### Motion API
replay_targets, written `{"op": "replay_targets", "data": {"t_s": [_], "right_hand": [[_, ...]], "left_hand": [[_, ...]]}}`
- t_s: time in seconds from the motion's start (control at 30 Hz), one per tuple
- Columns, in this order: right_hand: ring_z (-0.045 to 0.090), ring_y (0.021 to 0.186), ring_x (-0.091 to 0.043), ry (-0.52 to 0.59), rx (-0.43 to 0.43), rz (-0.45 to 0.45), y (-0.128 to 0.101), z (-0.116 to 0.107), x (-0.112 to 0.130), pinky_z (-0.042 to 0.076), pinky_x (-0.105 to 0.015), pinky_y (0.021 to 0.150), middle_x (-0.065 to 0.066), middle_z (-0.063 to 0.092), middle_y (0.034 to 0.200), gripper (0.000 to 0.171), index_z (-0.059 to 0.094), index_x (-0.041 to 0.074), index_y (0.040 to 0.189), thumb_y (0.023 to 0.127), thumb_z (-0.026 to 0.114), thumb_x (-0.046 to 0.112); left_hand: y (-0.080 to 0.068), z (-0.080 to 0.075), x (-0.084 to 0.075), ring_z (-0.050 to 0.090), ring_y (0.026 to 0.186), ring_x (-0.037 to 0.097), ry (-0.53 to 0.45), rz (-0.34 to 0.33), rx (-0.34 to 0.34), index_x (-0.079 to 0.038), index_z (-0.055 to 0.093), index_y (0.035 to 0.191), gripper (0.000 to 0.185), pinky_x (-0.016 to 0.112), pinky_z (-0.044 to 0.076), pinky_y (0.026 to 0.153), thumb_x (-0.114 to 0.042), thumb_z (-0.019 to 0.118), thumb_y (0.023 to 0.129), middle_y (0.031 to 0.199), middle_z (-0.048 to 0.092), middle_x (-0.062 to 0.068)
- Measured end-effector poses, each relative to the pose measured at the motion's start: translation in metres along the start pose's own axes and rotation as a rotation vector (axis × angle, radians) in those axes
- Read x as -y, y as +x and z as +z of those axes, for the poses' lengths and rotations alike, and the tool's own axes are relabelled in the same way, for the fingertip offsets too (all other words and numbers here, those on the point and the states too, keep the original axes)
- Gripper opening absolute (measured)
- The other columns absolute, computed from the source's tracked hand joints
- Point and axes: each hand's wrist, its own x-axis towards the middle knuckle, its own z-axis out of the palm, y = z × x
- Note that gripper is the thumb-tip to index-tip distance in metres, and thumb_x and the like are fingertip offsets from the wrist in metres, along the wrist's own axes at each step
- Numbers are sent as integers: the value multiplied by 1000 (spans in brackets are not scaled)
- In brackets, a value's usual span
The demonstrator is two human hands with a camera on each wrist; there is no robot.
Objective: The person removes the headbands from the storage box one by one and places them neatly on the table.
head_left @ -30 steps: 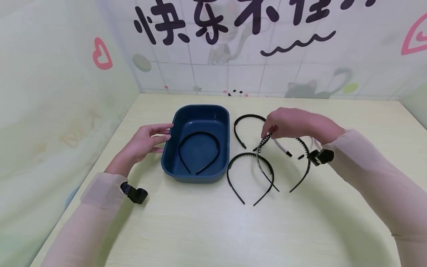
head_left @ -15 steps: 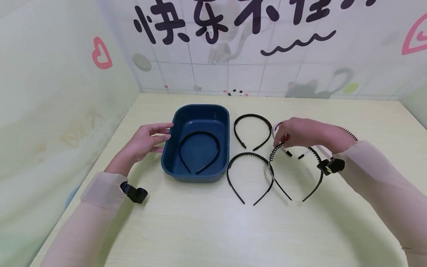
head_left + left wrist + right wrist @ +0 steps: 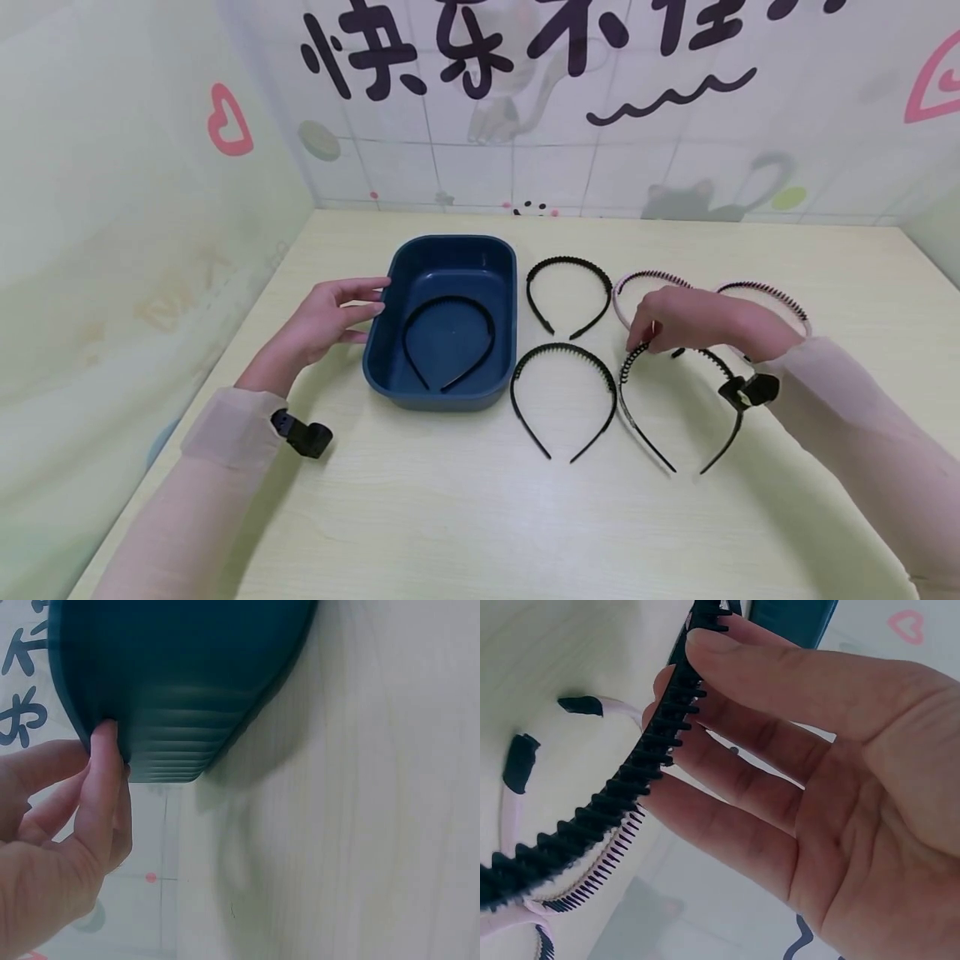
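My right hand (image 3: 686, 318) pinches a black toothed headband (image 3: 634, 771) with glittery sides, thumb on one face and fingers behind it. Its two ends point toward me over the front right of the group. At the left rim of a dark blue plastic basin (image 3: 440, 405), my left hand (image 3: 321, 321) rests with straight, spread fingers touching it; the left wrist view shows the fingertips right at the edge. Inside the basin lies a thin black headband (image 3: 450, 298). Just left of the held headband, another black toothed one (image 3: 564, 346) lies on the table.
Behind these lies a black wavy headband (image 3: 567, 260). Two pink headbands with dark teeth sit further right, one pink headband (image 3: 617, 302) partly behind my right hand, the other pink headband (image 3: 787, 302) partly behind the wrist. A printed wall cloth (image 3: 465, 179) borders the table's back.
My right hand has moved right and toward me with the glittery black headband, off the upper black headband and away from the lower one. The left hand and basin have stayed put.
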Motion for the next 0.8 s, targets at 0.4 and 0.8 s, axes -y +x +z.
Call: {"op": "replay_targets", "data": {"t_s": [0.4, 0.8], "right_hand": [[59, 84, -14, 23, 26, 27, -1, 11, -6, 49, -28, 71, 1, 65, 91, 27, 73, 8, 94, 75, 65, -9], [60, 87, -15, 49, 31, 37, -1, 18, -8, 49, -29, 74, 1, 66, 92, 26, 73, 10, 94, 76, 66, -8]], "left_hand": [[-1, 0, 1, 46, 113, 24, -3, -3, -6, -10, 40, 139, 47, 26, 52, 71, -14, 53, 94, 128, 38, 14], [-2, 0, 1, 47, 111, 23, 2, -1, -7, -11, 40, 140, 47, 25, 53, 71, -15, 52, 94, 128, 38, 15]]}}
